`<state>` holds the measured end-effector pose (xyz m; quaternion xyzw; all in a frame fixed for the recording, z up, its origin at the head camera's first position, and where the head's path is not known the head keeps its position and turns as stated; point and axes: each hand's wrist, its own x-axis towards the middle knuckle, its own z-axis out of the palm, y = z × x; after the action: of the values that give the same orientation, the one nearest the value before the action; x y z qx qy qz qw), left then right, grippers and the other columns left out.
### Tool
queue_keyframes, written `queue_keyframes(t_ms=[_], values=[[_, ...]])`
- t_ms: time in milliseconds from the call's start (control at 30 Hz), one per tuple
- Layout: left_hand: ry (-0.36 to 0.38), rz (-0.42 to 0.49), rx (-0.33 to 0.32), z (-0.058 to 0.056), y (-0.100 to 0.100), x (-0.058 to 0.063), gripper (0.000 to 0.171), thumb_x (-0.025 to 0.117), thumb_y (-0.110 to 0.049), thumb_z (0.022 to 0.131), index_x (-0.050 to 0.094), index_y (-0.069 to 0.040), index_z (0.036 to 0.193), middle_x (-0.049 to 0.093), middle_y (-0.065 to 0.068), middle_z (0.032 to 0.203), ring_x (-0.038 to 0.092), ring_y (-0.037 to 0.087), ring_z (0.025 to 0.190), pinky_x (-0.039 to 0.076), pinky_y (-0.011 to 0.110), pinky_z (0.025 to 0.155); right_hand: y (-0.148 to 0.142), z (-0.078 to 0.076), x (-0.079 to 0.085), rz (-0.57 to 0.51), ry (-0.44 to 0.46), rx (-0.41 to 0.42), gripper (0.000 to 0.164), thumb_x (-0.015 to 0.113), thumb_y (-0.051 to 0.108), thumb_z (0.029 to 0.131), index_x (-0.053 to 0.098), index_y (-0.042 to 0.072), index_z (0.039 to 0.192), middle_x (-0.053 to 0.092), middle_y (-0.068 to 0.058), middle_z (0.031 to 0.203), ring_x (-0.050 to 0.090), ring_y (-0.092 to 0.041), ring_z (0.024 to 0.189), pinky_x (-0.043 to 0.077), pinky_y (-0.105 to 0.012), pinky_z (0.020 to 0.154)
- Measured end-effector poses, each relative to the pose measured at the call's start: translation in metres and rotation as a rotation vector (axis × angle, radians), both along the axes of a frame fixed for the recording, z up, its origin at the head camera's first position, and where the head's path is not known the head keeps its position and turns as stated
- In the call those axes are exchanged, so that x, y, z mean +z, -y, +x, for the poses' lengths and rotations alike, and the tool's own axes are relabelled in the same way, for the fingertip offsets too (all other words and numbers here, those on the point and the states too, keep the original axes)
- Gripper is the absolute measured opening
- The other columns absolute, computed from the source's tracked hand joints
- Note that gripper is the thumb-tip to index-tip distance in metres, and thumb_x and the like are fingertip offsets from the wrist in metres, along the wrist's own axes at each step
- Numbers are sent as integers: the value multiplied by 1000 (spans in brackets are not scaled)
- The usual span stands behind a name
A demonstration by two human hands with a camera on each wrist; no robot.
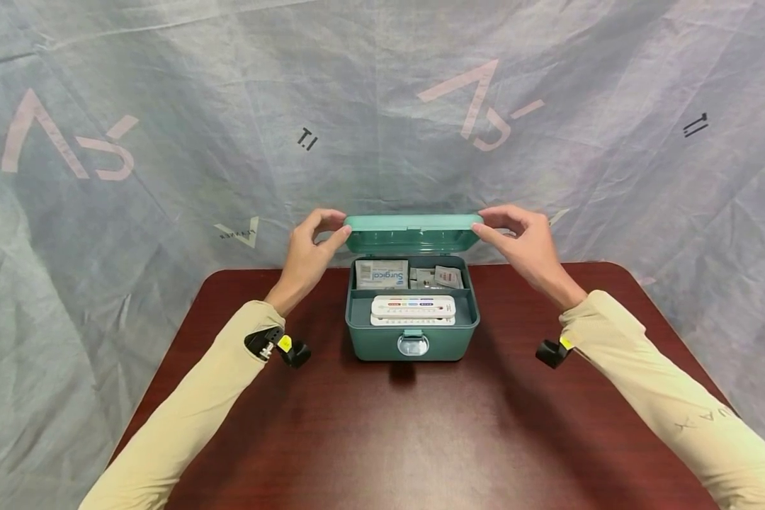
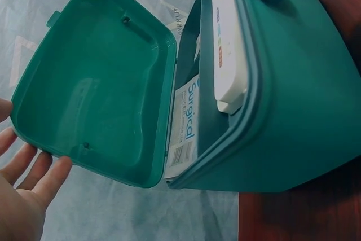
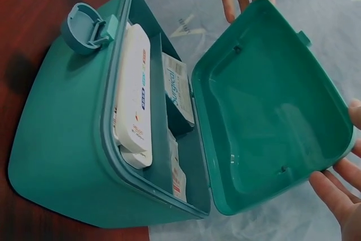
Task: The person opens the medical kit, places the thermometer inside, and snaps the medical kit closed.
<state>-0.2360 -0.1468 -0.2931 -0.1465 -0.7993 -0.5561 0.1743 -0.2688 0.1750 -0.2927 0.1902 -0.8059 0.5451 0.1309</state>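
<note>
A green plastic box (image 1: 370, 345) stands on the table with its lid (image 1: 414, 224) raised on the rear hinge. At the lid's left corner, my left hand (image 1: 309, 248) pinches the edge between thumb and fingers. My right hand (image 1: 529, 244) grips the opposite corner the same way. Two white thermometer strips (image 1: 413, 307), one partly over the other, lie in the front compartment. Behind a divider sit a packet printed "Surgical" (image 1: 381, 275) and, to its right, small sachets (image 1: 448, 276). In the right wrist view the front latch (image 3: 83, 28) is flipped outward.
The box rests toward the back of a dark red-brown table (image 1: 395, 439). Close behind the table's far edge hangs a grey printed cloth (image 1: 370, 92). A small black camera is strapped to each wrist, over cream sleeves (image 1: 191, 397).
</note>
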Motion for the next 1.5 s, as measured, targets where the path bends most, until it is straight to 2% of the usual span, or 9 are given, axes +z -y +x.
queue_keyframes(t_ms=[200, 400, 633, 900, 1267, 1500], values=[[-7, 0, 6, 3, 0, -3, 29, 61, -11, 93, 58, 5, 117, 58, 19, 116, 54, 27, 109, 47, 41, 88, 6, 14, 8, 0, -6, -3, 31, 69, 14, 88, 66, -3, 114, 63, -22, 111, 61, -13, 95, 47, -25, 87], [-14, 22, -9, 6, -2, -6, 28, 63, -9, 92, 59, 5, 116, 58, 20, 116, 55, 28, 109, 48, 41, 88, 3, 17, 4, -12, -19, 7, 32, 69, 11, 87, 65, -5, 115, 62, -22, 112, 61, -15, 96, 48, -27, 90], [-23, 23, -26, 12, -2, -8, 27, 62, -8, 92, 58, 4, 116, 58, 21, 117, 54, 28, 110, 48, 42, 88, 1, 20, -2, -24, -26, 12, 31, 69, 10, 87, 65, -4, 115, 62, -22, 111, 61, -15, 97, 48, -24, 90], [-6, 34, -17, 16, -3, -10, 27, 63, -7, 91, 59, 6, 115, 59, 19, 116, 55, 28, 110, 49, 39, 88, 1, 25, -5, -54, -47, 30, 31, 70, 5, 86, 65, -6, 114, 61, -23, 109, 61, -20, 98, 49, -27, 89], [3, 64, -31, 21, -2, -15, 28, 65, -6, 89, 59, 6, 114, 60, 19, 114, 57, 26, 108, 50, 38, 87, 0, 32, -10, -75, -50, 30, 30, 71, 5, 84, 65, -6, 112, 62, -23, 108, 62, -25, 99, 50, -26, 87], [-11, 76, -40, 26, -3, -19, 29, 65, -2, 88, 59, 8, 115, 59, 21, 116, 58, 29, 109, 51, 30, 86, 0, 36, -14, -93, -44, 40, 31, 72, 4, 83, 65, -6, 112, 62, -24, 110, 64, -22, 98, 51, -26, 85]])
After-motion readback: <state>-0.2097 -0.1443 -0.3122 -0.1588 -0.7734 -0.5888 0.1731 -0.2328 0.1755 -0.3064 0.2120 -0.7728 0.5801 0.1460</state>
